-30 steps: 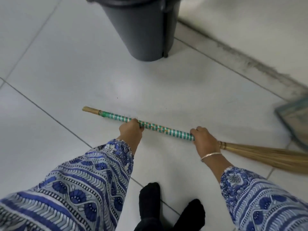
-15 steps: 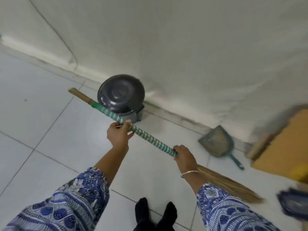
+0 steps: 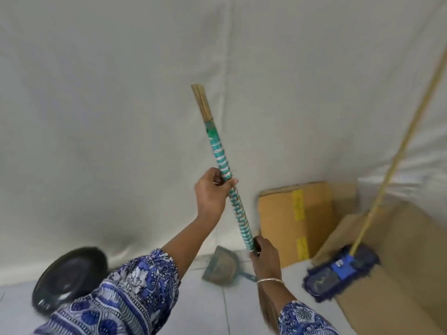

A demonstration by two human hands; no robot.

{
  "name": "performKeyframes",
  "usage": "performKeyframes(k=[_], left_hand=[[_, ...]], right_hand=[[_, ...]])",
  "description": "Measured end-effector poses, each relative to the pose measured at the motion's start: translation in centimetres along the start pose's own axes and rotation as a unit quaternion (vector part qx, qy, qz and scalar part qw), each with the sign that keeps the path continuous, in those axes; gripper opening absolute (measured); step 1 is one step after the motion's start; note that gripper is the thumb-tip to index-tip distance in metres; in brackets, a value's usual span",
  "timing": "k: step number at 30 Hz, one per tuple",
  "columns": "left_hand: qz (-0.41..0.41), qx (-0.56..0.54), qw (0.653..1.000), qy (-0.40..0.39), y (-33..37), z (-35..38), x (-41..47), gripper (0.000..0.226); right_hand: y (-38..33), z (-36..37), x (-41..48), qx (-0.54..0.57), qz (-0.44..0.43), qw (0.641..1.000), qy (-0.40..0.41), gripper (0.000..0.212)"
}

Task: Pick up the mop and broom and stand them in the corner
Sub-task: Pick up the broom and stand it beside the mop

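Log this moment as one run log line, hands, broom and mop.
left hand: gripping broom mid-handle | right hand: gripping lower handle | broom: near upright | mop: standing by boxes

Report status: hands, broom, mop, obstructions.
Both hands, left and right, grip the broom, near upright. Mop leaning by boxes. Dustpan on floor ahead.

The broom (image 3: 227, 187) handle is wound in green and white stripes, with tan straw at twelve o'clock. Sleeves (image 3: 125, 296) carry a blue and white floral print. At four o'clock, the mop (image 3: 341, 269) is blue on a yellow stick.
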State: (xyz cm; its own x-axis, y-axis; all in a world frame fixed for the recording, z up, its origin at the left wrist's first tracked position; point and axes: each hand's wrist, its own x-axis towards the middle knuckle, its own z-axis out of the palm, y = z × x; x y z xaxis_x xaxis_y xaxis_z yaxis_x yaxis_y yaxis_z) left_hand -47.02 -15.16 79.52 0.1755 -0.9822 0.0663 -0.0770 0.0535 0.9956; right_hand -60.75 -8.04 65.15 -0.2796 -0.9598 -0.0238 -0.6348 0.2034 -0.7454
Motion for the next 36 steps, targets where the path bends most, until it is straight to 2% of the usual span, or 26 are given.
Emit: performKeyframes(k=[7, 15, 23, 26, 29, 33, 36], left_hand=[[0.098, 0.017, 0.986, -0.133, 7.9, 23.5, -6.5, 0.027], [0.126, 0.016, 0.966, -0.227, 10.8, 45.8, -12.6, 0.027], [0.139, 0.023, 0.939, -0.315, 9.6, 65.2, -11.5, 0.020], [0.123, 0.033, 0.933, -0.337, 8.7, 71.5, -9.7, 0.021], [0.111, 0.046, 0.937, -0.328, 7.8, 77.7, -8.1, 0.022], [0.094, 0.076, 0.937, -0.328, 5.8, 85.0, -6.4, 0.017], [0.083, 0.115, 0.938, -0.316, 3.6, 89.8, -5.0, 0.017]], right_hand=[[11.9, -18.2, 2.3, 0.076, 0.057, 0.988, 0.118, 0.017], [24.6, -34.7, 5.3, 0.075, 0.145, 0.970, 0.179, 0.012], [35.9, -45.0, 14.4, 0.104, 0.179, 0.954, 0.216, 0.010], [39.8, -48.3, 18.5, 0.099, 0.203, 0.952, 0.208, 0.028], [44.3, -51.1, 22.8, 0.080, 0.212, 0.955, 0.189, 0.030], [50.3, -53.5, 28.1, 0.070, 0.218, 0.959, 0.167, 0.049], [54.6, -54.2, 31.8, 0.067, 0.222, 0.963, 0.136, 0.038]])
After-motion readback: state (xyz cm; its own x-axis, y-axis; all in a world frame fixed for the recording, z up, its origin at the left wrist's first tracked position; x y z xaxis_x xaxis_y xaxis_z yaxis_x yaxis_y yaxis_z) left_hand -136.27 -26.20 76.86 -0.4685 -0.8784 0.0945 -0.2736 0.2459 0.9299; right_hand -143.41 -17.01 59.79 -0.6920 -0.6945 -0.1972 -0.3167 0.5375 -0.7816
